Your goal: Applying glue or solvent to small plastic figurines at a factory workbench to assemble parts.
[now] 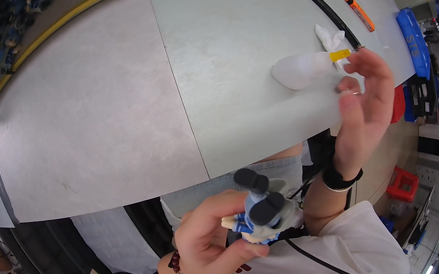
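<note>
My left hand [204,241] is closed round a small toy figurine [256,208], held in front of my chest. The figurine is upside down, its black soles upward, with blue and grey parts below them. Over the right side of the table, my right hand [370,100] is raised with its fingers curved and apart, nothing between them. Close to its fingertips is the yellow nozzle of a white squeeze bottle [300,71], which lies on its side. Whether a fingertip touches the thin tip of that nozzle I cannot tell.
A crumpled white tissue [329,36], a black tube-like tool [331,12] and an orange box cutter [360,13] lie beyond the bottle. A blue bin [414,43] is at the table's right edge. Figurine parts [7,44] line the far left shelf. A red stool [402,184] stands at right.
</note>
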{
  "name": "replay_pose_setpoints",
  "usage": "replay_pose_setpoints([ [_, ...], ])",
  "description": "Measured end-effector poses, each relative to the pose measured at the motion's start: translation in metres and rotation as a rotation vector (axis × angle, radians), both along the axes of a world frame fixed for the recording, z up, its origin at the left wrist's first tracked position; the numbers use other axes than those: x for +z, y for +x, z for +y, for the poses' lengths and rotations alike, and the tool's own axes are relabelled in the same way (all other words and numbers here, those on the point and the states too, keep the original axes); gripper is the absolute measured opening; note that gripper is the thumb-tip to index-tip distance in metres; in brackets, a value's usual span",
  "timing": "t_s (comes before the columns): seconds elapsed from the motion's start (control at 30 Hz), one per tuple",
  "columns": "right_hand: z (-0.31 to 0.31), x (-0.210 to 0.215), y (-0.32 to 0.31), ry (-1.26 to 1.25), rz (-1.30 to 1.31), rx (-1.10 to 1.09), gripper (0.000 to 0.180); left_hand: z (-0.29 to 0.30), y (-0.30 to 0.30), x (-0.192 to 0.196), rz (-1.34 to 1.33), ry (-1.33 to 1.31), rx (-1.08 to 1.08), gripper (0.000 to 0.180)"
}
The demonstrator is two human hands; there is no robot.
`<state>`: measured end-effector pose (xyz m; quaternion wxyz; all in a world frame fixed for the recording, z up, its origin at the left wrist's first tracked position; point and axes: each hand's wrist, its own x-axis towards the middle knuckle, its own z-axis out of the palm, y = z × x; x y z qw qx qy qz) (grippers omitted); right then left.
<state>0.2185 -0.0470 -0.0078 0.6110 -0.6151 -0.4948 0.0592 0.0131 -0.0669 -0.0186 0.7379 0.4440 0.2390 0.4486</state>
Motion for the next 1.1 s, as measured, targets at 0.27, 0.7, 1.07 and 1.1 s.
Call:
replay_pose_setpoints([
  [0.27, 0.015, 0.003, -0.007, -0.327, -0.271, 0.054, 0.033, -0.002, 0.004, 0.008, 0.025, -0.101, 0.116, 0.039],
  [0.7, 0.007, -0.006, -0.010, -0.213, -0.049, 0.112, 0.017, 0.018, -0.005, -0.004, 0.195, 0.569, 0.111, 0.034],
  [1.07, 0.004, -0.005, -0.010, -0.188, -0.027, 0.140, 0.016, 0.010, -0.005, 0.000, 0.091, 0.218, -0.002, 0.038],
  [1.1, 0.003, -0.005, -0.010, -0.179, 0.037, 0.159, 0.015, 0.009, -0.005, 0.000, 0.080, 0.175, -0.013, 0.041],
])
